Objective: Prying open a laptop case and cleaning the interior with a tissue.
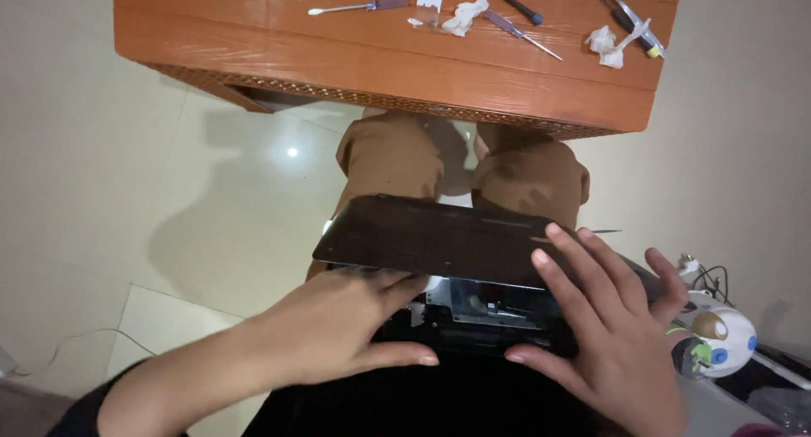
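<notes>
A flat black panel (431,234), like a laptop's bottom cover, lies across my lap over brown trousers (389,154). Beneath its near edge, the open body of the device (481,306) shows metal and dark parts. My left hand (338,331) rests on the device's near left side, fingers tucked under the panel's edge, thumb stretched right. My right hand (604,319) lies with fingers spread on the panel's right end, thumb against the device's near edge.
An orange table (380,57) stands ahead with screwdrivers (519,30), a spoon-like tool (359,7), crumpled tissues (463,16) and a small white piece. A white patterned round object (718,340) and cables lie at my right. Pale tiled floor to the left.
</notes>
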